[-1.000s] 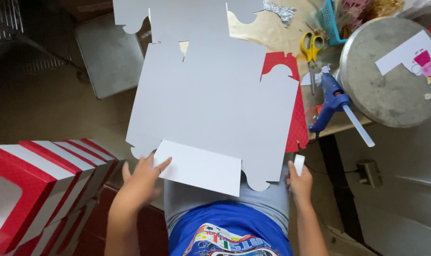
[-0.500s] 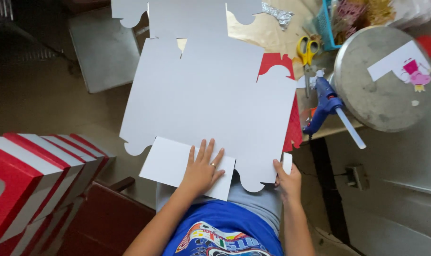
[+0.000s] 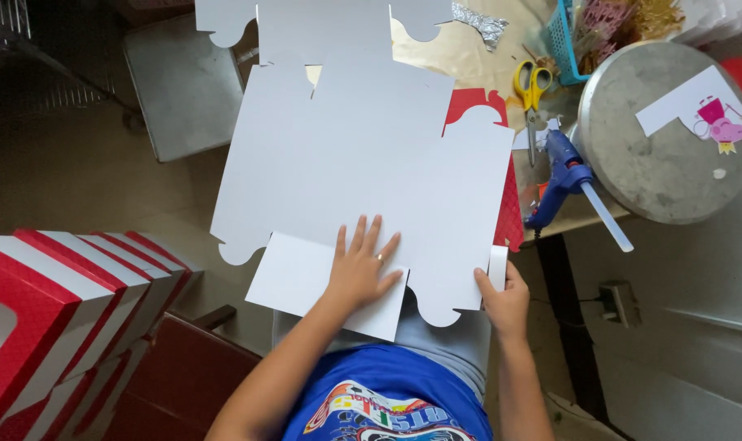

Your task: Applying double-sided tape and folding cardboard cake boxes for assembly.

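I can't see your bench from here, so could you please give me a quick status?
Left hand flat on folded flap. Right hand pinching card sheet edge. Glue gun, scissors clear, right of sheet.

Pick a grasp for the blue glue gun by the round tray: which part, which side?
Take the glue gun by its handle, the lower blue part pointing toward the table's near edge, coming from the person's side. The clear glue stick juts out to the right and the yellow-handled scissors lie just beyond, so those sides look crowded.
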